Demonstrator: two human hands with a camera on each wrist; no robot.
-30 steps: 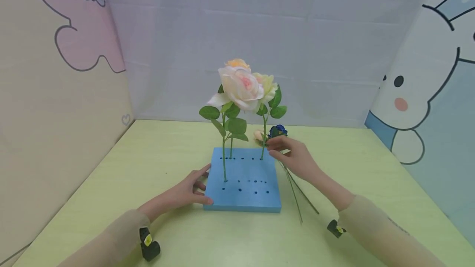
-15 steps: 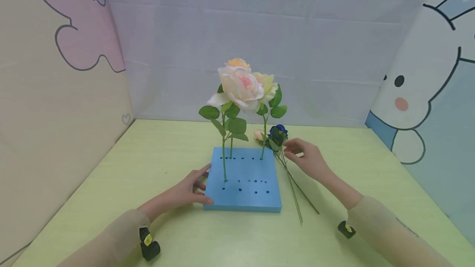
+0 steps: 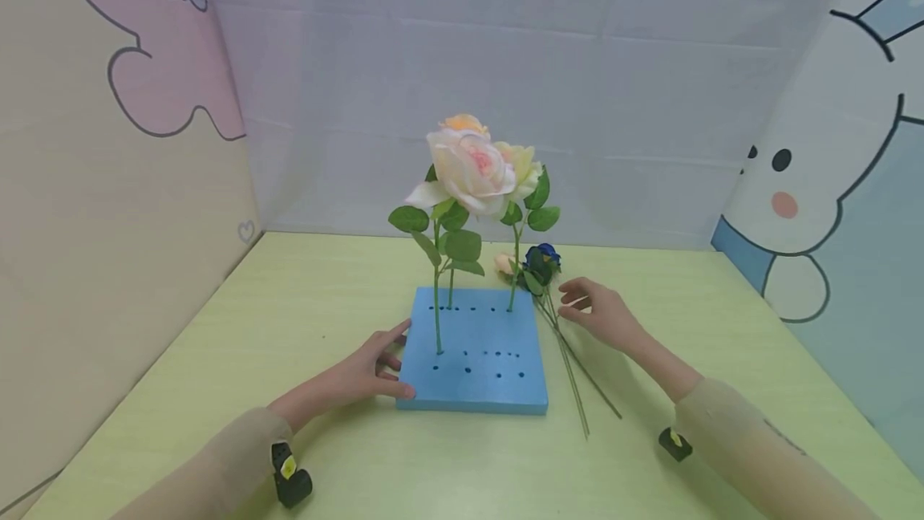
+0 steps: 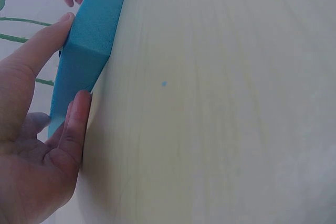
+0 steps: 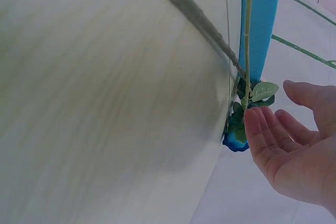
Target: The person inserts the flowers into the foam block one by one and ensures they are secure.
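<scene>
My left hand (image 3: 361, 367) lies along the left side of a blue foam board (image 3: 498, 335) pierced with several holes. Its thumb touches the near left corner, and its fingers reach along the side face. Three artificial roses stand upright in the board: a pale pink one (image 3: 471, 171) in front, an orange one (image 3: 464, 123) behind it, and a cream one (image 3: 525, 169) at the far right. With fingers loosely bent and nothing in them, my right hand (image 3: 602, 314) hovers right of the board, beside the stems of a blue rose (image 3: 543, 257) lying on the table.
A peach rose (image 3: 504, 264), partly hidden by an upright stem, lies next to the blue rose behind the board. Long loose stems (image 3: 577, 363) stretch toward me across the pale yellow table (image 3: 346, 279). A white cloth backdrop (image 3: 346, 103) rises at the table's far edge.
My right hand has drawn away from the cream rose's stem toward the right, past the loose roses, then lowered slightly. The left hand, board and standing roses have stayed put.
</scene>
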